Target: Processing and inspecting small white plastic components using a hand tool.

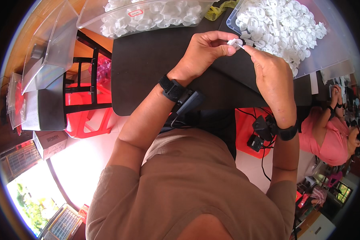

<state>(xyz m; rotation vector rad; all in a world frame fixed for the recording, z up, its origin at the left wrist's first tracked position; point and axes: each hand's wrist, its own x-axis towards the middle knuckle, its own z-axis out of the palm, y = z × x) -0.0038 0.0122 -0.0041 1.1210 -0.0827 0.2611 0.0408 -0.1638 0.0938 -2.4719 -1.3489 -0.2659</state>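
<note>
My left hand [207, 51] pinches a small white plastic part [235, 42] between thumb and forefinger, above the dark table [144, 68]. From the right, my right hand [268, 70] meets the same part, its fingers closed at the part's edge. A thin pale piece shows at its fingertips; I cannot make out whether it belongs to the part. Just beyond my right hand lies a heap of similar white plastic parts [280, 28] in a shallow bin with a blue rim [230, 21].
A clear plastic box [93, 18] filled with white parts stands at the table's far left. Yellow plastic [222, 9] lies between the containers. Left of the table are red stools [88, 120] and another dark table [48, 108]. A person in pink [326, 136] sits at the right.
</note>
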